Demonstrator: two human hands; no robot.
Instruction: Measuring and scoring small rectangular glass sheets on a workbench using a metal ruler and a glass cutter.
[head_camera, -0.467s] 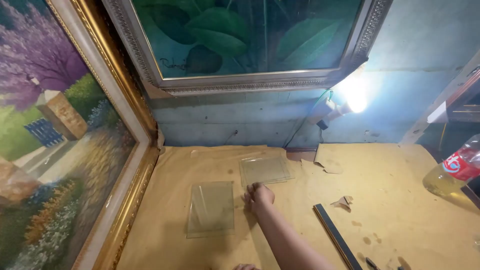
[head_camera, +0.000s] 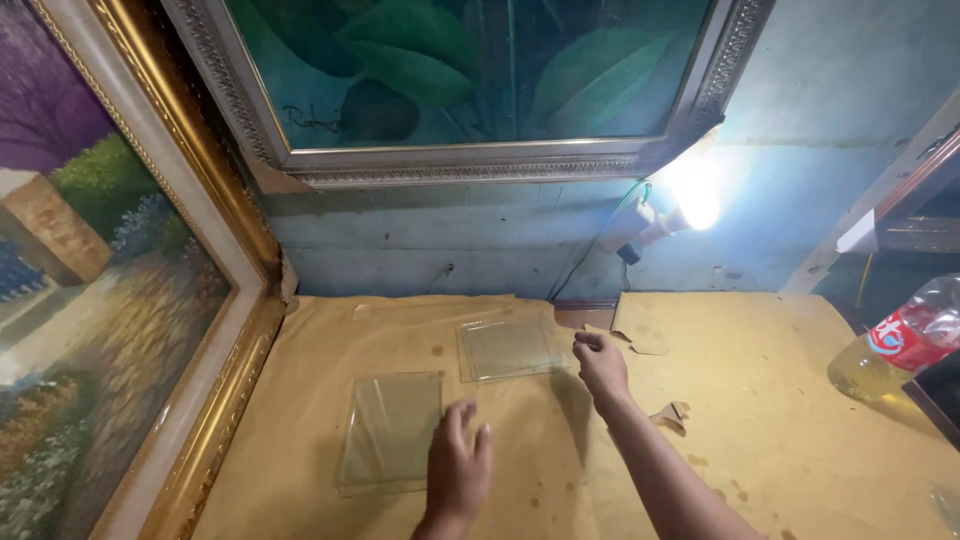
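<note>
The left hand (head_camera: 457, 468) lay flat with fingers spread, holding nothing, at the right edge of a near glass pane (head_camera: 390, 430). The right hand (head_camera: 600, 362), loosely curled and empty, touched a farther glass pane (head_camera: 507, 348); sharp edges likely called for light, steady fingertip pressure

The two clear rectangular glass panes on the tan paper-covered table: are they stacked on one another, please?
No, the nearer glass pane and the farther glass pane lie apart, with bare tan paper-covered table between them.
</note>
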